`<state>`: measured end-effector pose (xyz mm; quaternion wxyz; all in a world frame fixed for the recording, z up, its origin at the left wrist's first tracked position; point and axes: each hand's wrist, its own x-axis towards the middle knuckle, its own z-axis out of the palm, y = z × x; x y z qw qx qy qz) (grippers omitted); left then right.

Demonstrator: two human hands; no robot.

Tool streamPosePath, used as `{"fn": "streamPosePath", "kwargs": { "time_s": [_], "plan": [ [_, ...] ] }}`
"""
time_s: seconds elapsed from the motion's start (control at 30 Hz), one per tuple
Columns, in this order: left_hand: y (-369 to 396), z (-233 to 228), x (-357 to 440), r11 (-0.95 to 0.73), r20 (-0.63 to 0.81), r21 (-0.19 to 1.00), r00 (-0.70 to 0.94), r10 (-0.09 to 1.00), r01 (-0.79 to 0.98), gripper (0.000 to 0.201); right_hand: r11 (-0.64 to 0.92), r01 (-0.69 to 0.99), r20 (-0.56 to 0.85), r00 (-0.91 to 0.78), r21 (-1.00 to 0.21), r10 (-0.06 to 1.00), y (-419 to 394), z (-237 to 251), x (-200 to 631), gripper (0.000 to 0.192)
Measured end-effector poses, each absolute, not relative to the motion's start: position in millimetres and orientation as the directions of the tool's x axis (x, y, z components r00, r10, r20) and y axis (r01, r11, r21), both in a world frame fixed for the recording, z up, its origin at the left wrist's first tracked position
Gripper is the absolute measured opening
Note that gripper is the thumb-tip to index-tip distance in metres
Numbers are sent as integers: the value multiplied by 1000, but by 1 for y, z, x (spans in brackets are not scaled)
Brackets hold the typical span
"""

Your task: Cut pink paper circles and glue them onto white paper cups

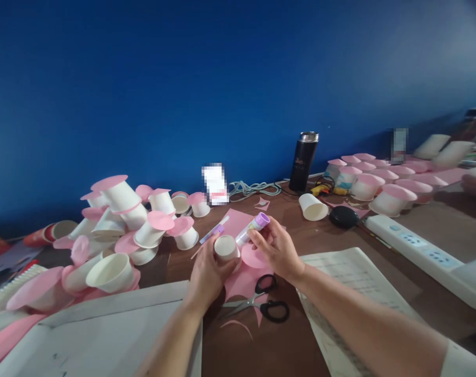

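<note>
While the left hand curls around a paper cup, the right hand pinches a glue stick at the cup's two o'clock. A pink circle sits near three o'clock, and scissors lie at five. It looks like the gluing step. The next move seems to call for a still cup and a light touch of glue on its round end.

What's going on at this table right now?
A person's left hand holds a white paper cup, while the right hand holds a purple-and-white glue stick close beside it. Black-handled scissors lie nearer the camera, partly over cut pink paper. Pink-topped paper cups are grouped on both sides.
</note>
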<state>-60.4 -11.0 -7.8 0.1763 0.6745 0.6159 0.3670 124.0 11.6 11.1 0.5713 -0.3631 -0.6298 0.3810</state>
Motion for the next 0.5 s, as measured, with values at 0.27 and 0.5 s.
{"fn": "streamPosePath", "kwargs": {
  "time_s": [0.27, 0.5],
  "plan": [
    [-13, -5, -60, -187, 269, 694, -9, 963, 695, 51, 487, 256, 463, -150, -835, 874, 6, 14, 123, 20],
    [-14, -6, -60, -206, 287, 707, -8, 958, 676, 47, 570, 377, 553, -163, -731, 817, 6, 22, 125, 13]
  ]
}}
